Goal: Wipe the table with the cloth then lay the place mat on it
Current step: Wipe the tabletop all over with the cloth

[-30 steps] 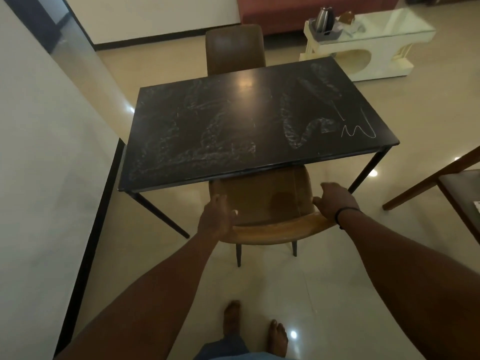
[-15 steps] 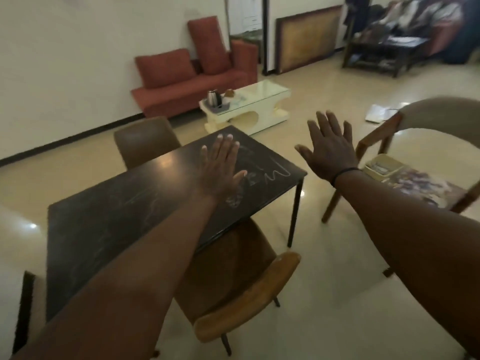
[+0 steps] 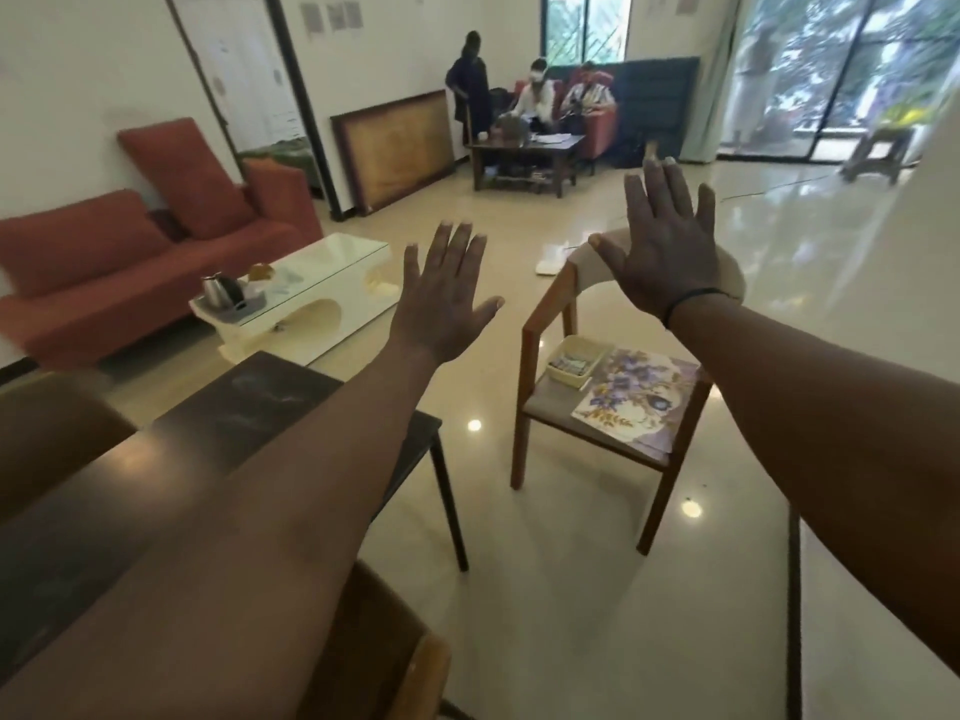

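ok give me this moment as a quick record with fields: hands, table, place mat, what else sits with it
left hand: raised in the air, fingers straight and spread, holding nothing
right hand: raised likewise, fingers spread, black band at the wrist
table: dark top with pale smears, not yet wiped
place mat: floral, lying flat on the seat of the wooden chair
beside the mat: small cream tray on the same seat
cloth: cannot tell where it is
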